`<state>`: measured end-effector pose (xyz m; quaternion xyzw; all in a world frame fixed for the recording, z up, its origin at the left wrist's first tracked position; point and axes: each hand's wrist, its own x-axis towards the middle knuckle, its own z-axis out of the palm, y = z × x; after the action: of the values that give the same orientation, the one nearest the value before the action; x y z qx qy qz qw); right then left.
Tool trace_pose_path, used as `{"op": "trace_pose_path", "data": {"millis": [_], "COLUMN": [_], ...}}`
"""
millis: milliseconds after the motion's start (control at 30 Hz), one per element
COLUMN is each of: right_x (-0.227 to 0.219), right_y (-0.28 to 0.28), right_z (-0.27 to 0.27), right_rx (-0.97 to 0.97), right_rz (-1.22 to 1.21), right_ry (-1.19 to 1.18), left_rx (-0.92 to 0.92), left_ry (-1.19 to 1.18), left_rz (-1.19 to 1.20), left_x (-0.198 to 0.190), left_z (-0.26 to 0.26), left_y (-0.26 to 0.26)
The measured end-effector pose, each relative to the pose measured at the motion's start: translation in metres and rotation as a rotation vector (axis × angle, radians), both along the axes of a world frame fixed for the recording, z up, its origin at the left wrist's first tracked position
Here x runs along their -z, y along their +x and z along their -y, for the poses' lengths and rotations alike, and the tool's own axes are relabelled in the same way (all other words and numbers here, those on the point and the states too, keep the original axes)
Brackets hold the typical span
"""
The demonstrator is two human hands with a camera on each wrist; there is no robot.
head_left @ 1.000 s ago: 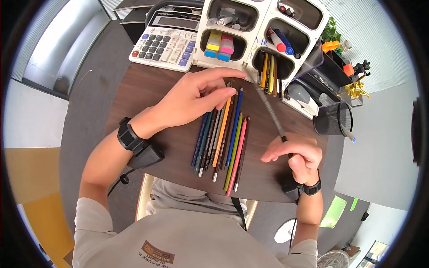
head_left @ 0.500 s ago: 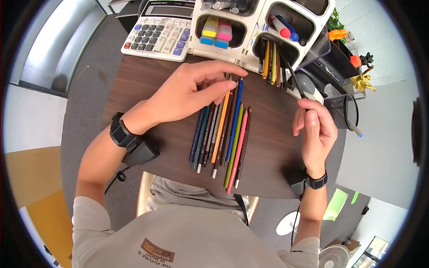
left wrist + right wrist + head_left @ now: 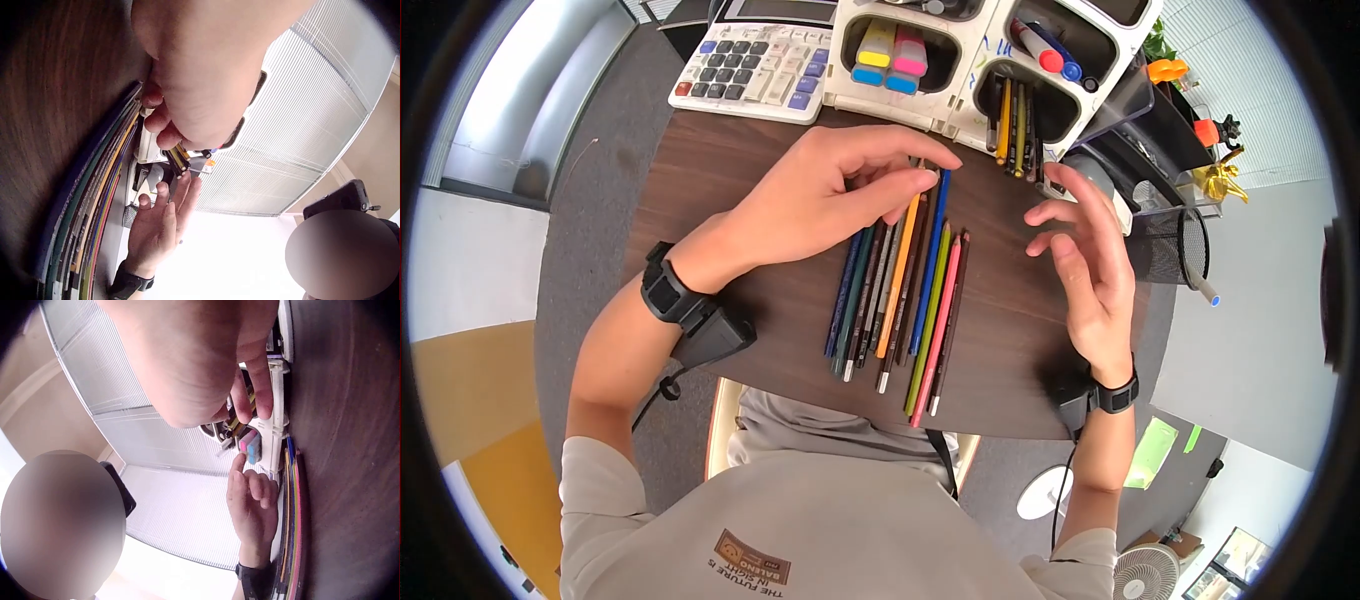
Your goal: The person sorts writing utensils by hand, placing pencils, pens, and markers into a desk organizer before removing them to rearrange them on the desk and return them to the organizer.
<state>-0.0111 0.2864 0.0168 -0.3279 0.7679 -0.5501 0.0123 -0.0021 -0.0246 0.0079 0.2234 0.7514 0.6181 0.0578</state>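
Observation:
A row of colored pencils [image 3: 940, 330] lies side by side on the dark wood desk, among them blue, orange, green and pink ones. My left hand [image 3: 820, 200] hovers over the far ends of the row, index finger stretched out and thumb beneath it, covering some tips. Several pencils [image 3: 1016, 130] stick out of the lower right compartment of a white organizer [image 3: 890, 108]. Just in front of that compartment is my right hand [image 3: 1095, 270], fingers spread and holding nothing. The right wrist view shows its fingers [image 3: 265, 394] beside the compartment's pencils.
A calculator [image 3: 750, 75] stands left of the organizer. Highlighters [image 3: 892, 60] and markers [image 3: 1040, 48] fill other compartments. To the right are a grey-and-white rounded object [image 3: 1095, 175] and a mesh cup [image 3: 1175, 250] with a pen. The desk's curved front edge borders my lap.
My right hand has carried a dark pencil up to the lower right compartment and let go of it there; its fingers have spread. The left hand has stayed over the row.

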Motion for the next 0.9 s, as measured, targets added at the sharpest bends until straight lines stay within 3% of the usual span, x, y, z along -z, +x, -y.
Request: {"op": "trace_pose_path", "data": {"millis": [400,500,700,900], "right_x": [-0.004,-0.010,-0.009,-0.011], "right_y": [0.006,0.011,0.011,0.016], "right_z": [0.002,-0.002,0.013,0.014], "right_rx": [0.068,0.055,-0.253,-0.283], "right_rz": [0.010,0.133,-0.038,-0.062], "right_ry": [-0.011,0.014,0.355,0.429], "left_rx": [-0.024,-0.026,-0.020,-0.016], "left_ry": [-0.022,-0.018,-0.001,-0.002], "left_rz": [0.016,0.010,-0.004,0.008], "left_x": [0.002,0.002,0.004,0.004], "left_z": [0.000,-0.001,0.000,0.000], "left_y": [0.001,0.000,-0.001,-0.001]}}
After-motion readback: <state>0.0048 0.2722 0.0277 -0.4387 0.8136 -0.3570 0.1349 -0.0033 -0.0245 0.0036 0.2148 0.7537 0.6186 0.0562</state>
